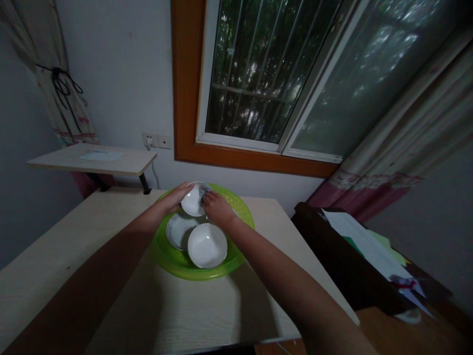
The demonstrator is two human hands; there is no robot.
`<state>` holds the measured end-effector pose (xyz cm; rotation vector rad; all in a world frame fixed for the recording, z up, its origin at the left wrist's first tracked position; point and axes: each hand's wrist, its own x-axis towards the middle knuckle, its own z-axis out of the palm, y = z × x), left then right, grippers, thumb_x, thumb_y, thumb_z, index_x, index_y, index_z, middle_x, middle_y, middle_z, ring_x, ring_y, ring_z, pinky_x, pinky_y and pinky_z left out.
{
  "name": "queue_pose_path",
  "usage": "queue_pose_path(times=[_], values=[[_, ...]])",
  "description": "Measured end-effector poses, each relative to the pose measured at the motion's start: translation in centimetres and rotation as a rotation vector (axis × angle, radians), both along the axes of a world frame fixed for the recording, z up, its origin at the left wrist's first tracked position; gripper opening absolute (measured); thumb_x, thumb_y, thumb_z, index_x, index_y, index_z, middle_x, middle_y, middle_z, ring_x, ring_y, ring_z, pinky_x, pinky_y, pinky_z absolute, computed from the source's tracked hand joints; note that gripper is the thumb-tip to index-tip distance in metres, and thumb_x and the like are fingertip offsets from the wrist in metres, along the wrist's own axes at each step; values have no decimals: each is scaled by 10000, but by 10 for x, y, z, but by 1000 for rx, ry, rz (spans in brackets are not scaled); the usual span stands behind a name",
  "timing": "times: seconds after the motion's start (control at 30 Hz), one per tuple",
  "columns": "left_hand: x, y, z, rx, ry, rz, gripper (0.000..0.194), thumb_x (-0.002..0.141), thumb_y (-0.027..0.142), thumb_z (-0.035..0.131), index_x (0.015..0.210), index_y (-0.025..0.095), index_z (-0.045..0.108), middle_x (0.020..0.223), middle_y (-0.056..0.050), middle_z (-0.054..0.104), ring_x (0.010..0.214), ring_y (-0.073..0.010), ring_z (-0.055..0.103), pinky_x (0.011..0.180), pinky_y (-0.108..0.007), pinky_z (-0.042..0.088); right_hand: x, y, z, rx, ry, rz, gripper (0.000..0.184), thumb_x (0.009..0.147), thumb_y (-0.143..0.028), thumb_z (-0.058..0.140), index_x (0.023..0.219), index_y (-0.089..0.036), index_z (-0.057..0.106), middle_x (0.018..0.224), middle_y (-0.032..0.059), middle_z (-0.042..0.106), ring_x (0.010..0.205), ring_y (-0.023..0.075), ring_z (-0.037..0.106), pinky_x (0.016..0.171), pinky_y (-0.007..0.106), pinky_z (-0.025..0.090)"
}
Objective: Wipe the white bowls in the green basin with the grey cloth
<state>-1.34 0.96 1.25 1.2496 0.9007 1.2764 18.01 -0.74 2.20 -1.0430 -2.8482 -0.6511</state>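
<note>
A small white bowl [191, 201] is tilted toward me above the far part of a round green plastic basket [173, 268]. My left hand [176, 197] grips its left rim, fingers closed. Pinched in my right hand [218, 207] is a crumpled grey cloth [202, 193], pressed against the bowl's inner right side. Below the hands, a white plate [177, 230] lies in the basket. A larger white bowl [207, 246] stands upright nearest me, overlapping the plate. Part of another white dish shows behind my right wrist.
The basket stands on a pale wooden table [125, 305]. A small raised shelf [99, 160] is at the back left, by a wall socket [149, 140] with a plugged-in cord. Beyond are a window and curtains. Papers [369, 246] lie on dark furniture at right.
</note>
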Motion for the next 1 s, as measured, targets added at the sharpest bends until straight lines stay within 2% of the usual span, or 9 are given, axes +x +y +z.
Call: queue_pose_path(times=[0.07, 0.17, 0.3, 0.4, 0.53, 0.67, 0.8, 0.9, 1.0], values=[[-2, 15, -5, -45, -20, -7, 382, 845, 441, 751, 1128, 187, 718, 965, -105, 749, 773, -222, 678, 644, -311, 551, -10, -4, 4, -87, 33, -98, 327, 1019, -126, 544, 1239, -24, 765, 1347, 247, 721, 1340, 315, 635, 1222, 429, 425], [-6, 27, -13, -53, -55, 80, 400, 890, 461, 718, 1195, 206, 673, 976, -86, 735, 761, -202, 663, 625, -290, 532, -22, -7, 14, -201, 60, -187, 327, 1000, -160, 559, 1209, -52, 787, 1261, 233, 763, 1215, 332, 707, 1084, 431, 529], [-10, 31, -22, -35, -50, 174, 387, 931, 485, 685, 1187, 199, 638, 974, -75, 708, 778, -196, 652, 625, -276, 518, -33, -2, 21, -373, 99, -220, 409, 1002, -405, 612, 1253, -134, 789, 1260, 206, 779, 1136, 358, 749, 939, 443, 591], [-14, 34, -27, 0, -39, 225, 388, 940, 500, 677, 1184, 203, 620, 1025, -79, 701, 848, -206, 663, 683, -288, 531, -39, 3, 12, -554, 240, -129, 456, 1053, -453, 533, 1368, -190, 732, 1378, 155, 744, 1204, 323, 731, 996, 429, 567], [-17, 40, -34, 63, -40, 233, 431, 930, 536, 668, 1206, 210, 604, 1136, -103, 702, 985, -242, 680, 776, -326, 549, -37, 7, -3, -595, 457, 45, 447, 1121, -417, 434, 1428, -214, 689, 1459, 100, 706, 1307, 247, 679, 1104, 364, 494], [-17, 41, -36, 74, 32, 216, 475, 933, 575, 636, 1235, 211, 600, 1163, -109, 700, 1003, -255, 674, 799, -343, 540, -29, 7, -5, -548, 493, 7, 582, 1152, -521, 298, 1292, -209, 768, 1336, 111, 773, 1210, 244, 727, 1059, 352, 510], [-18, 37, -32, 128, 194, 211, 441, 932, 580, 612, 1162, 204, 635, 1096, -90, 703, 965, -243, 656, 832, -346, 522, -25, 3, -2, -314, 311, -135, 590, 1145, -486, 344, 1096, -147, 825, 1141, 163, 823, 1124, 274, 755, 1152, 427, 454], [-19, 32, -27, 119, 256, 227, 434, 930, 583, 603, 1138, 203, 632, 1030, -82, 697, 895, -235, 647, 792, -342, 514, -26, 0, -5, -148, 275, -198, 457, 1109, -442, 486, 1178, -112, 795, 1257, 194, 786, 1273, 307, 689, 1284, 523, 302], [-20, 29, -24, 65, 264, 252, 489, 946, 628, 560, 1189, 205, 603, 970, -73, 677, 805, -230, 621, 702, -332, 494, -28, -1, -9, -87, 318, -221, 484, 1099, -450, 505, 1359, -93, 704, 1492, 218, 654, 1487, 328, 523, 1313, 596, 231]])
